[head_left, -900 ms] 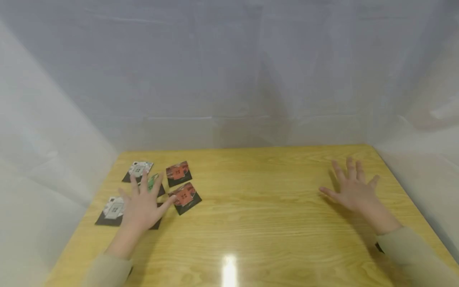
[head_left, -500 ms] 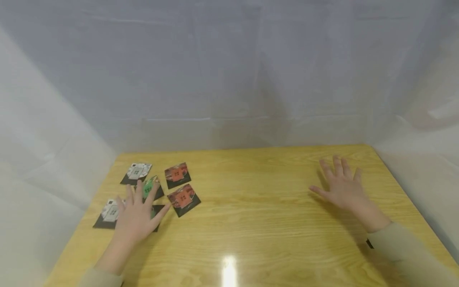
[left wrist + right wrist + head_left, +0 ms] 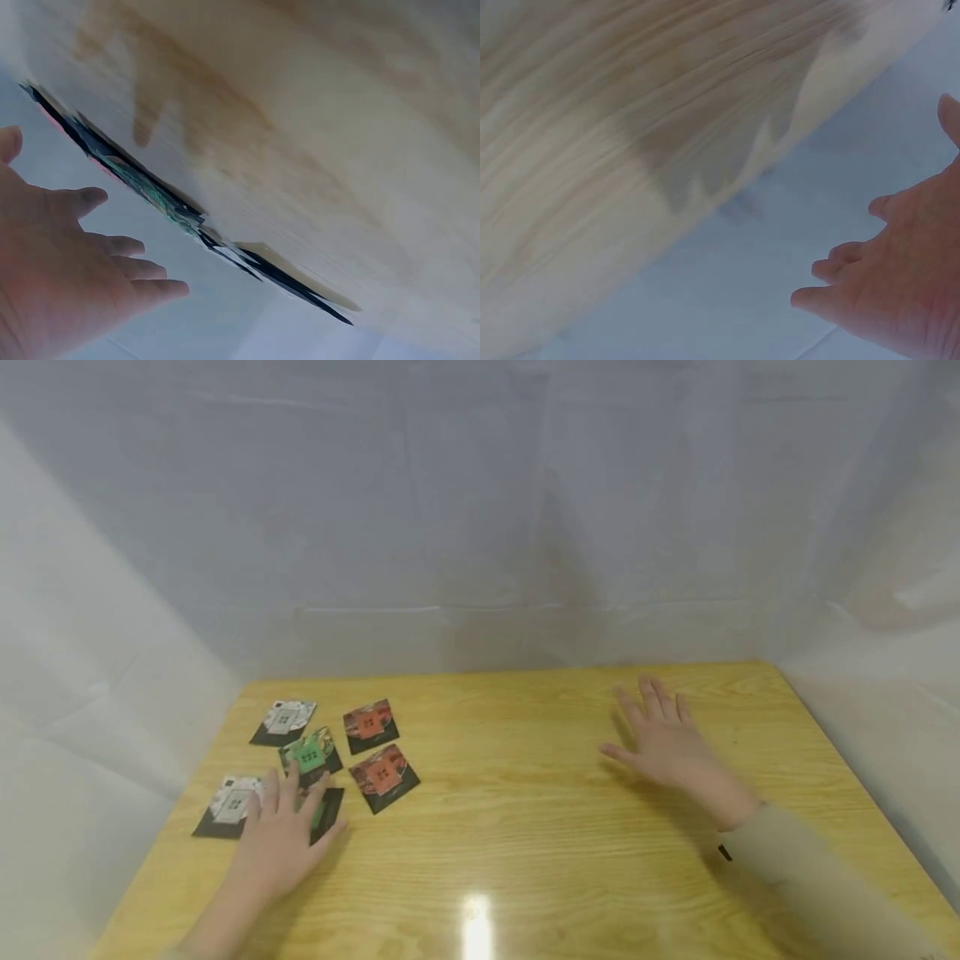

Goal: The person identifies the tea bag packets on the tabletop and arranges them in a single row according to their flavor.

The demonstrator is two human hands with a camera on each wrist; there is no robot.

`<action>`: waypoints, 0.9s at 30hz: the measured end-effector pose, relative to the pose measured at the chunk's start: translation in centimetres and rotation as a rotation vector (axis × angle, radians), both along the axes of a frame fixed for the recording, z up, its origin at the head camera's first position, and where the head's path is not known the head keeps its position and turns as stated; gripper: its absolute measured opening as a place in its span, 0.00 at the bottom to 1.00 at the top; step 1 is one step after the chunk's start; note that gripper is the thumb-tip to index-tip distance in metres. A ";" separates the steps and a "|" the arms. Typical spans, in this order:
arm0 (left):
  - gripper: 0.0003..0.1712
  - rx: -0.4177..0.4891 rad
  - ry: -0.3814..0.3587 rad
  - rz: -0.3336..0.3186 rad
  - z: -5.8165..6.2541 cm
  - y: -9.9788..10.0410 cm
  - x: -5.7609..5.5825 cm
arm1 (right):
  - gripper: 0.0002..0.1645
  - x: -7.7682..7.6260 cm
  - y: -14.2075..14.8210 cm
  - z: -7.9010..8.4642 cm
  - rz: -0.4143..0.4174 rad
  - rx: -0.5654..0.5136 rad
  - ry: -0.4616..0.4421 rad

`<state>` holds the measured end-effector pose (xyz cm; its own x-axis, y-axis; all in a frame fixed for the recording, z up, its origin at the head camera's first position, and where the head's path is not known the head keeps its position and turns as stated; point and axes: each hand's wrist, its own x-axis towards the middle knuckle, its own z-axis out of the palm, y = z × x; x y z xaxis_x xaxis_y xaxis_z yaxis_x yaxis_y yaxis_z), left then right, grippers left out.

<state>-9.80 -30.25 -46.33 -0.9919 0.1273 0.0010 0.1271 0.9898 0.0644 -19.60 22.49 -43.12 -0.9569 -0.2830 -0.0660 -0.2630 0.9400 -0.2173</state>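
Note:
Flat square packets with black bases lie on the left of the wooden table (image 3: 510,777). Two bear white designs, the far white packet (image 3: 285,722) and the near white packet (image 3: 229,808). Two are red: the far red packet (image 3: 371,727) and the near red packet (image 3: 386,778). Between them lie the upper green packet (image 3: 311,753) and a lower green packet (image 3: 330,810), the latter partly hidden by my left hand (image 3: 276,852). That hand hovers with fingers spread and grips nothing; the left wrist view shows a gap below it. My right hand (image 3: 667,745) hovers over bare wood, fingers spread.
White sheeting (image 3: 495,510) hangs behind the table and at both sides. A bright light reflection (image 3: 477,927) shows on the wood near the front. Beige sleeve (image 3: 810,868) covers the right forearm.
My right hand has moved left, toward the table's middle. My left hand has drawn back toward the near edge, uncovering the upper green packet. The packets lie as before.

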 end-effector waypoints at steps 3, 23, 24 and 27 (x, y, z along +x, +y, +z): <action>0.47 -0.009 -0.007 -0.016 -0.3 0.1 0.3 | 0.59 -0.3 -1.5 -0.1 0.023 0.004 0.017; 0.46 -0.048 -0.014 -0.067 -0.8 -0.1 1.4 | 0.58 -1.1 -11.2 0.2 0.194 -0.021 0.074; 0.47 -0.048 -0.016 -0.072 -0.9 -0.1 1.4 | 0.58 -1.2 -11.6 0.2 0.203 -0.021 0.072; 0.48 -0.037 -0.025 -0.085 -1.3 -0.2 1.4 | 0.59 -1.1 -13.0 0.3 0.231 -0.019 0.068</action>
<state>-8.39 -30.50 -47.64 -0.9771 0.2106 -0.0296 0.2097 0.9772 0.0320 -20.74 9.49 -42.83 -0.8686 -0.4955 0.0035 -0.4852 0.8491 -0.2087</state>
